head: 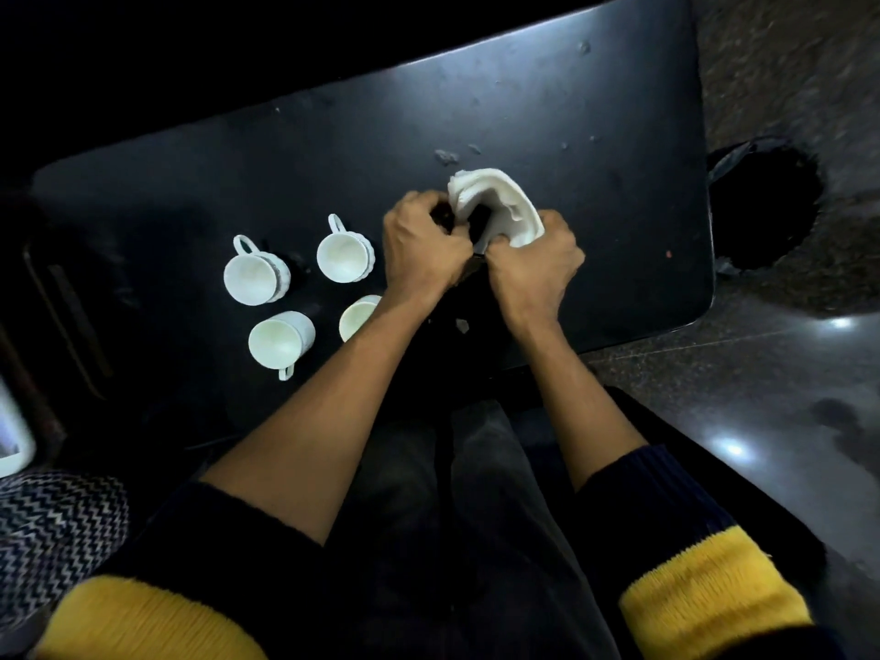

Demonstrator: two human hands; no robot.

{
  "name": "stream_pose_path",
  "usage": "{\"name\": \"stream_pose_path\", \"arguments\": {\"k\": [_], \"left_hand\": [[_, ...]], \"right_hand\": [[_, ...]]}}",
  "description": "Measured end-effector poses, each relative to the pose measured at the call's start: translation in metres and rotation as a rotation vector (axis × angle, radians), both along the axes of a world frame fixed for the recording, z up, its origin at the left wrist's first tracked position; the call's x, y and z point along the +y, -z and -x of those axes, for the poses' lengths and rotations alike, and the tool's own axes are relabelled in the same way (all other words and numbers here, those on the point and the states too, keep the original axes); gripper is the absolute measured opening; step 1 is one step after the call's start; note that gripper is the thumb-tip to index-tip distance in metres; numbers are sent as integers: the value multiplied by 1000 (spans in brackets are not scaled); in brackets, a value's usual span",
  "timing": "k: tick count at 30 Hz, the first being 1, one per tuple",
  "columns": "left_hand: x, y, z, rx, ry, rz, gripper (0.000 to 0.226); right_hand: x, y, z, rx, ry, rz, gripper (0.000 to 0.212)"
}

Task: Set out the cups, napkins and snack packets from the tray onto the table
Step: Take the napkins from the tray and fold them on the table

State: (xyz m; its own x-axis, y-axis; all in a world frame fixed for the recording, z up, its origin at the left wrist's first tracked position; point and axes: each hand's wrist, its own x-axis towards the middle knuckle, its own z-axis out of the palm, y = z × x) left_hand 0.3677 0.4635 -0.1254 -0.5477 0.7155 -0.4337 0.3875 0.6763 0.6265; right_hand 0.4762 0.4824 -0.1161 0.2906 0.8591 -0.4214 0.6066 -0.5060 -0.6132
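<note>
While 4 white cups [305, 288] stand grouped on the black table [571, 111] to the left of the hands, 1 stack of white napkins [500, 202] is held between both hands just beyond the knuckles, near the table's middle. The stack's long axis is seen to run diagonally, from the far left down toward the near right. Its far-left end is met by the left hand [424, 245], whose fingers are curled closed against that edge. Its near-right end is wrapped and gripped by the right hand [533, 264], also clenched. The 2 hands are set close together, almost touching, with something dark between them that cannot be made out.

The next move is judged to turn on this diagonal lie: the stack is reached equally by both hands, though the larger share of it is carried by the right.

Of the 4 cups, 1 is partly hidden by the left forearm, and 3 handles are visible. No snack packets can be seen, and no tray can be told apart from the dark surface. A few pale scraps [447, 157] are scattered on the tabletop beyond the napkins.
</note>
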Motion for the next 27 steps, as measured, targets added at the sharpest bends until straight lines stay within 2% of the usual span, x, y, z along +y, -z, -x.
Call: {"name": "stream_pose_path", "arguments": {"k": [3, 7, 13, 17, 20, 24, 27], "left_hand": [[-22, 1, 8, 13, -93, 2, 13], [-44, 1, 17, -21, -168, -25, 26], [-64, 2, 16, -172, -269, -56, 38], [-72, 4, 15, -252, -301, -82, 47], [-76, 4, 14, -264, -329, -97, 47], [-80, 5, 12, -286, -343, -117, 47], [-81, 5, 11, -296, -301, -115, 55]], "right_hand": [[-14, -2, 19, 43, -29, 6, 28], [-29, -3, 38, 61, -31, 31, 28], [-45, -3, 46, 51, -35, 66, 23], [-47, -5, 48, 1, -62, 133, 29], [-44, -10, 46, -102, -167, 99, 41], [-35, -16, 44, -162, -315, -46, 54], [-27, -18, 44, -164, -404, -52, 49]]}}
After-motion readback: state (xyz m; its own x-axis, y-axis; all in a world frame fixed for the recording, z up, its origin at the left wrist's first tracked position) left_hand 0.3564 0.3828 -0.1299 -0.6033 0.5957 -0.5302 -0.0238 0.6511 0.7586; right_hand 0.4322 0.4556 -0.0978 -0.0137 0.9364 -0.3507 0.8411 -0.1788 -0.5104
